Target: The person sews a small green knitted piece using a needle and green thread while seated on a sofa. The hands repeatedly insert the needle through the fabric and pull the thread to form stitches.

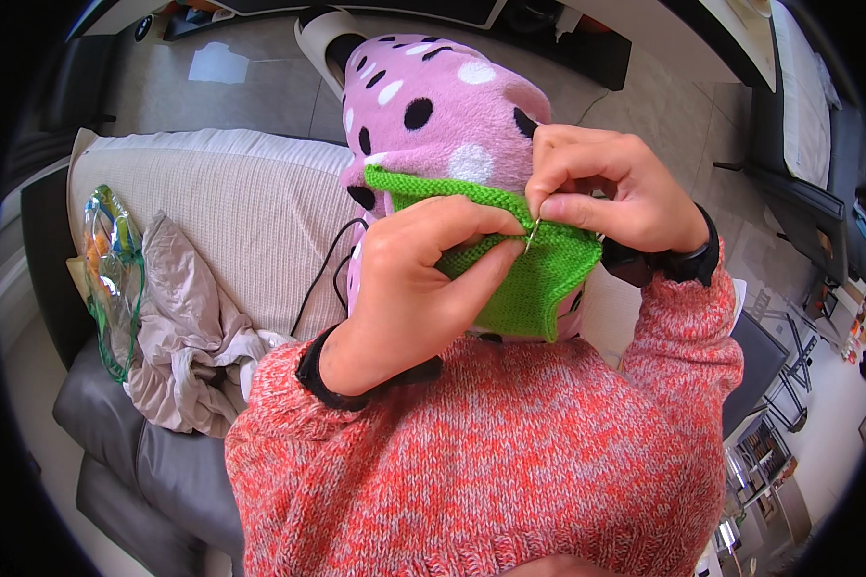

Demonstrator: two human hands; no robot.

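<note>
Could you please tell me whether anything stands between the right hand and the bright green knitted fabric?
Nothing visible does: the bare right hand is directly at the bright green knitted fabric, and the bare left hand pinches it close by.

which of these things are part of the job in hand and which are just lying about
In the job:
- green knitting, pinched by the left hand
- thin needle, at the fingertips of the right hand

Just lying about:
- clear plastic bag with green edging
- crumpled beige cloth beside it
- pink spotted blanket, under the knitting
</note>
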